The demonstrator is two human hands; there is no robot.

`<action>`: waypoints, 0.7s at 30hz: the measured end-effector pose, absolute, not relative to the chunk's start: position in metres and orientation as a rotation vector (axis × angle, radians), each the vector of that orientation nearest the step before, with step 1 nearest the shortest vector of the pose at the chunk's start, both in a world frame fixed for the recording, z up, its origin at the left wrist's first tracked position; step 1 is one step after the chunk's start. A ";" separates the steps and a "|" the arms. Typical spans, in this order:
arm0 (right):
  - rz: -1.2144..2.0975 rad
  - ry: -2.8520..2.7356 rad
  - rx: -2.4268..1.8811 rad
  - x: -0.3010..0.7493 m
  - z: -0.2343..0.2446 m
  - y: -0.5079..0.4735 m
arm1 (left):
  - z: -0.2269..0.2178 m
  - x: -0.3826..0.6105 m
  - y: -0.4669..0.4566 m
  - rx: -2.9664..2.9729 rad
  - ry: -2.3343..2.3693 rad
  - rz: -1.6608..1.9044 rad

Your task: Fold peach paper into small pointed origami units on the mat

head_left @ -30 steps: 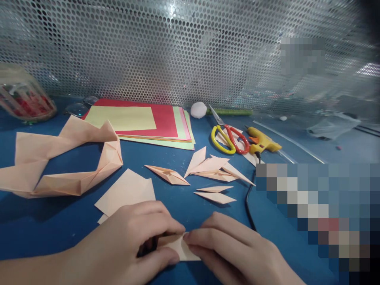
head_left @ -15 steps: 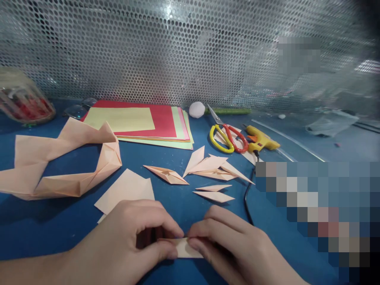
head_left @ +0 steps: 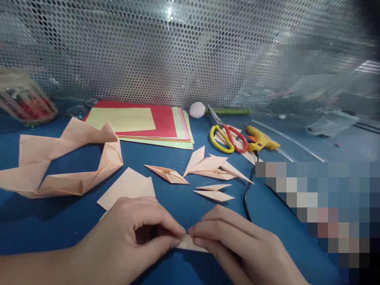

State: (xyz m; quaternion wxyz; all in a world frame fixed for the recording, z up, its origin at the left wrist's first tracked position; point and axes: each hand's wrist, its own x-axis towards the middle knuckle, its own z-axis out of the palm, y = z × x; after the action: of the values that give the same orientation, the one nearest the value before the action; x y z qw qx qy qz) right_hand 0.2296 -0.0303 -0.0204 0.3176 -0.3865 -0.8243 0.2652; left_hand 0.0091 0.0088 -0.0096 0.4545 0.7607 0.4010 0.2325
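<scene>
Both hands meet at the bottom centre over a small folded peach paper piece (head_left: 187,243). My left hand (head_left: 133,237) pinches its left end between thumb and forefinger. My right hand (head_left: 237,245) pinches its right end, fingers pressed together. The paper lies low on the blue table (head_left: 59,221), mostly hidden by my fingers. Just behind my left hand lies a flat peach paper square (head_left: 127,188). Several small folded peach points (head_left: 208,166) lie a little farther back.
A large folded peach paper chain (head_left: 68,162) lies at left. A stack of coloured sheets (head_left: 142,122) sits behind it. Scissors (head_left: 227,136), a yellow glue gun (head_left: 263,142) with black cord (head_left: 247,194), a white ball (head_left: 197,109) and a jar (head_left: 25,101) stand before a perforated metal wall (head_left: 166,51).
My fingers have closed the small paper into a narrower strip; both hands shifted very slightly. Everything else on the table is unmoved.
</scene>
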 end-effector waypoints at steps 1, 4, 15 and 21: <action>0.693 -2.158 -1.018 0.230 -0.020 -0.030 | -0.009 0.009 0.009 1.878 1.000 0.569; 0.707 -2.121 -1.006 0.230 -0.018 -0.030 | -0.008 0.010 0.009 1.867 1.040 0.584; 0.753 -2.173 -1.074 0.231 -0.022 -0.029 | -0.011 0.010 0.010 2.044 0.991 0.494; 0.745 -2.218 -1.123 0.229 -0.022 -0.031 | -0.011 0.008 0.008 2.172 0.989 0.452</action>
State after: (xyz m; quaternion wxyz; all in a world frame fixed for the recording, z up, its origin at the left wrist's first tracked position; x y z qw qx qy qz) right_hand 0.2288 -0.0314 -0.0222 0.2696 -0.4167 -0.8230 0.2763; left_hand 0.0084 0.0083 -0.0111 0.3489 0.8381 0.3815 0.1744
